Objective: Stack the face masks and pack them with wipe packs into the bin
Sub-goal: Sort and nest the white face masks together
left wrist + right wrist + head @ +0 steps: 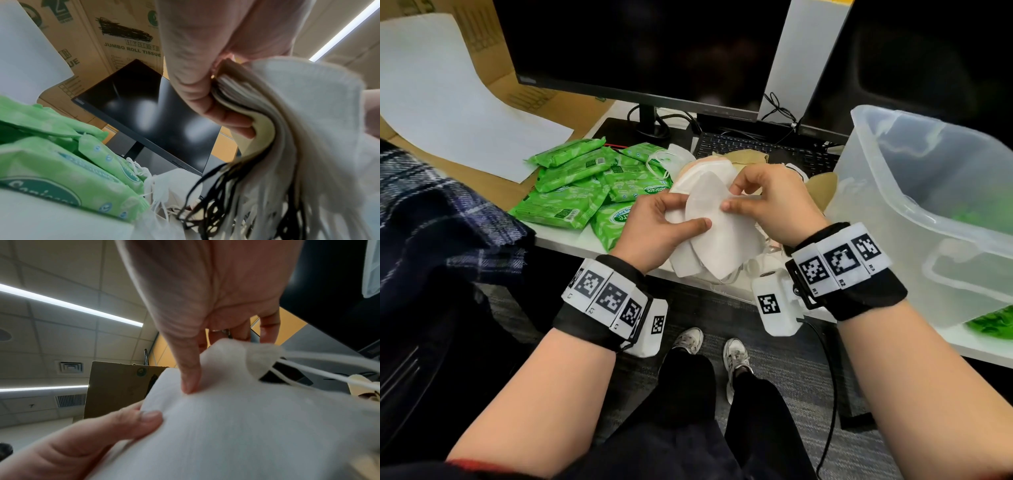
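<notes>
Both grips pinching mask stack (717,236), lower layers hidden, blurred in wrist views.

White face masks (717,236) fill both hands, with black and cream ear loops (216,203) dangling underneath. Bright green wipe packs (571,185) with white-and-teal logos sit left of the left hand (657,233). Tan masks (822,192) lie beyond the right hand (770,202), and a frosted clear bin (928,192) to its right shows green through its wall.
</notes>
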